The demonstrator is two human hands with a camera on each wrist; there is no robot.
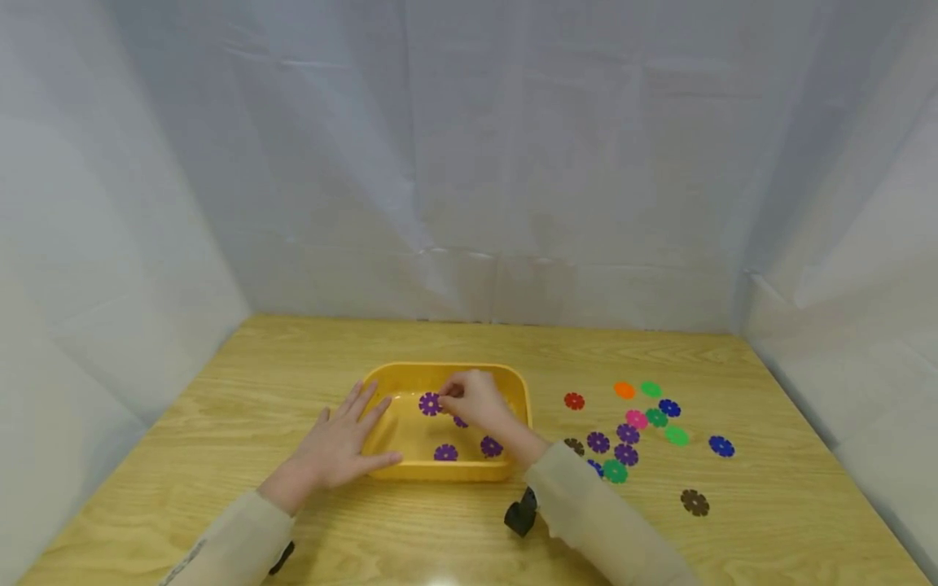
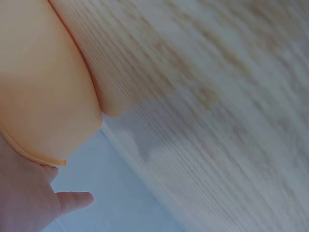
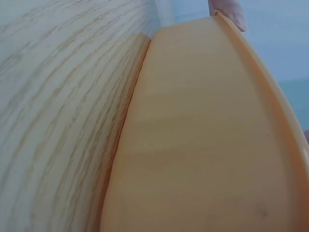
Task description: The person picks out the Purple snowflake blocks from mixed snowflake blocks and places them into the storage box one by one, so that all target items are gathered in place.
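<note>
A yellow tray (image 1: pixel 449 372) sits mid-table with several purple flower-shaped discs inside. My right hand (image 1: pixel 472 399) reaches into the tray and pinches a purple disc (image 1: pixel 430 404) at its fingertips. My left hand (image 1: pixel 343 441) lies flat with straight fingers against the tray's left rim. The left wrist view shows that hand (image 2: pixel 29 193) beside the tray's outer wall (image 2: pixel 43 96). In the right wrist view the tray wall (image 3: pixel 203 145) fills the frame and a fingertip (image 3: pixel 231 12) shows above its rim.
To the right of the tray lie several loose flower discs in mixed colours, among them a red one (image 1: pixel 574 400), a green one (image 1: pixel 650 389) and a brown one (image 1: pixel 694 502). White cloth walls surround the wooden table (image 1: pixel 220 407).
</note>
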